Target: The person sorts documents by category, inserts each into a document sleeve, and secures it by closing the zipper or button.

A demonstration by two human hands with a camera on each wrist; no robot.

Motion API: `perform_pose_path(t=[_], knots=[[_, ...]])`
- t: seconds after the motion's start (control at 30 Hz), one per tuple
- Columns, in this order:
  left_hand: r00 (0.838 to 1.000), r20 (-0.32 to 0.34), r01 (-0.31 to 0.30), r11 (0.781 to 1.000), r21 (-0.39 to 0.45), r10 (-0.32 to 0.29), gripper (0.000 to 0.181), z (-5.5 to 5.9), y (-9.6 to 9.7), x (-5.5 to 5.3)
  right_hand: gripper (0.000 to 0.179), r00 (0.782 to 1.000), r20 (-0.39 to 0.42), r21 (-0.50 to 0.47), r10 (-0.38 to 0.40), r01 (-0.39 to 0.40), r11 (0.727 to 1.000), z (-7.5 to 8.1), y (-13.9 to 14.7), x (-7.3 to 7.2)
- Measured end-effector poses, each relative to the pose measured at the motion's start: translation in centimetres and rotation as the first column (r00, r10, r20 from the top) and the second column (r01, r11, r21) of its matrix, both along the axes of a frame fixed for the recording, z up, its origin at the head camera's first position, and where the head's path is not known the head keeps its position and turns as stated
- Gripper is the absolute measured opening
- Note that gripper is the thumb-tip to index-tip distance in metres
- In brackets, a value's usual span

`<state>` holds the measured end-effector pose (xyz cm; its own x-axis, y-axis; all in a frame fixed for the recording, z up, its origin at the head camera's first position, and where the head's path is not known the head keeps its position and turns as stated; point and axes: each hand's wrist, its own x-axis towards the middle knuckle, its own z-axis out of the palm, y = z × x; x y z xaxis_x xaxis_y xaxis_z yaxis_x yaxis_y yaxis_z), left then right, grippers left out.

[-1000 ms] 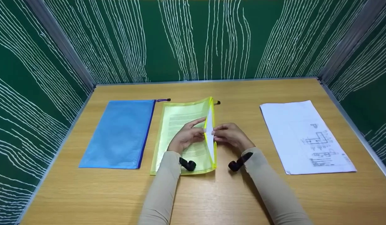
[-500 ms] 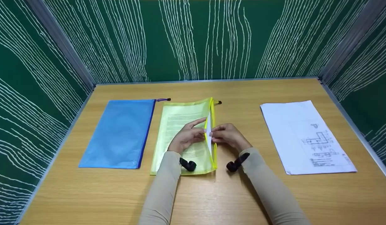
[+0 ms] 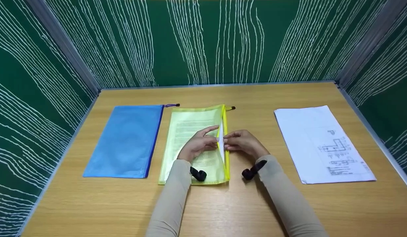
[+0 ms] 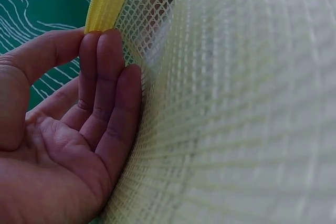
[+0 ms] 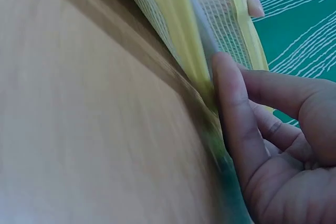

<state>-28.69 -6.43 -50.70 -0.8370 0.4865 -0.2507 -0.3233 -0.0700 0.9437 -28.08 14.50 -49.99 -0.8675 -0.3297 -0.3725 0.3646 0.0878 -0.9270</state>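
Observation:
A yellow mesh zip pouch [image 3: 198, 117] lies in the middle of the table, its mouth facing right, with printed paper showing through. My left hand [image 3: 197, 144] pinches the upper edge of the mouth; in the left wrist view, thumb and fingers [image 4: 109, 59] meet on the yellow zipper tape [image 4: 107, 3]. At the mouth, my right hand [image 3: 244, 144] pinches the edge of the white paper [image 3: 221, 149] inside. The right wrist view shows that paper edge running to the right thumb and index finger [image 5: 236, 103], close beside the lower yellow zipper edge [image 5: 184, 30].
A blue zip pouch [image 3: 124, 141] lies flat to the left, its purple zipper side facing right. On the right is a stack of white paper [image 3: 305, 141] with a technical drawing on top. Green panels [image 3: 220, 42] with white lines surround the wooden table [image 3: 203, 210].
The white strip of paper showing at the mouth has narrowed as the paper sits further into the yellow pouch. My right hand has shifted slightly left, then back right. My left hand keeps its hold.

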Motion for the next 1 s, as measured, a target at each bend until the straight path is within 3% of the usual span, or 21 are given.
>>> perform_pose_path(t=[0.43, 0.57, 0.7, 0.83, 1.0], knots=[[0.998, -0.045, 0.037, 0.988, -0.149, -0.045, 0.062, 1.0, 0.5, 0.1, 0.033, 1.000, -0.019, 0.126, -0.017, 0.019, 0.992, 0.6, 1.0, -1.0], [0.994, -0.083, 0.047, 0.971, -0.234, -0.068, 0.062, 1.3, 1.0, 0.2, 0.033, 0.999, -0.028, 0.131, -0.033, 0.036, 0.991, 0.8, 1.3, -1.3], [0.984, -0.141, 0.053, 0.940, -0.338, -0.106, 0.064, 2.1, 1.3, 0.3, 0.034, 0.997, -0.062, 0.141, -0.043, 0.051, 0.989, 0.7, 1.6, -1.7], [0.956, -0.253, 0.019, 0.891, -0.454, -0.150, 0.061, 2.8, 1.3, 0.2, 0.033, 0.993, -0.088, 0.144, -0.073, 0.085, 0.986, 0.7, 2.0, -2.2], [0.896, -0.410, -0.103, 0.818, -0.566, -0.171, 0.051, 2.5, 1.0, -0.6, 0.036, 0.985, -0.127, 0.145, -0.116, 0.134, 0.980, 0.8, 2.3, -2.9]])
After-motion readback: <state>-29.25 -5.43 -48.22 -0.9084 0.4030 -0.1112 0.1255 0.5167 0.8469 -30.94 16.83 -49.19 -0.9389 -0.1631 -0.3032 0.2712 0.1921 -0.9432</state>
